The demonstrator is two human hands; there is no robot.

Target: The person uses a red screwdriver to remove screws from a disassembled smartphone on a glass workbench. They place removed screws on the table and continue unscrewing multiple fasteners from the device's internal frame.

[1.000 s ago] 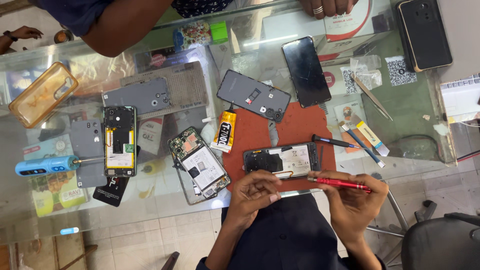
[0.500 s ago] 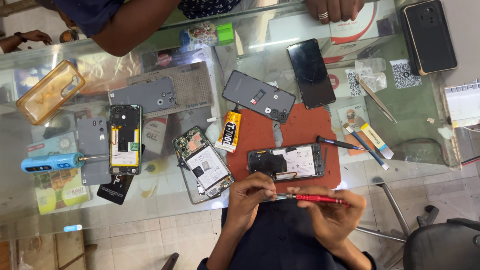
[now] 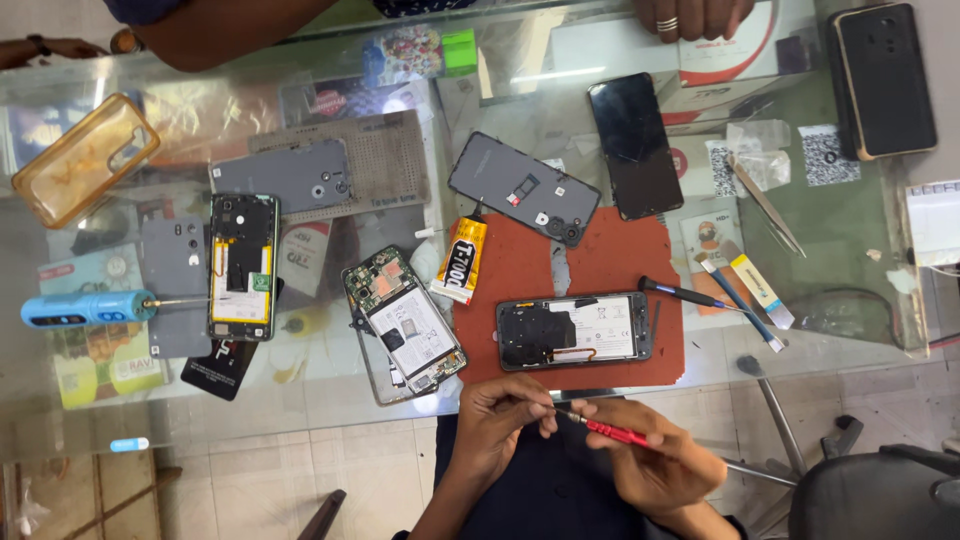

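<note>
- The right hand (image 3: pixel 655 460) is closed around a red screwdriver (image 3: pixel 612 431), with the handle lying in the curled fingers.
- The left hand (image 3: pixel 505 415) is half closed; its fingertips pinch at the metal tip of the screwdriver, at about 9 o'clock from the red handle. I cannot tell if a small bit or screw is between the fingers.
- Both hands are below the table edge, over the lap. The opened phone (image 3: pixel 573 330) lies on the red mat (image 3: pixel 610 260), at 12 o'clock from the hands and not touched.
- At 9 o'clock from this phone lies a second opened phone (image 3: pixel 405 322), tilted, and a yellow glue tube (image 3: pixel 460 258) just beside the mat.
- Risk, in my judgement: a small part at the tip could slip from the fingers and fall to the tiled floor (image 3: pixel 250 470), because the hands are not over the glass table (image 3: pixel 860 240).
- The sharp tip could also prick the left fingers if the right hand pushes.
- Compared with half a second ago, the screwdriver is now tilted, its tip up toward 10 o'clock, where before it lay almost level. The phones on the table have not changed their places.
</note>
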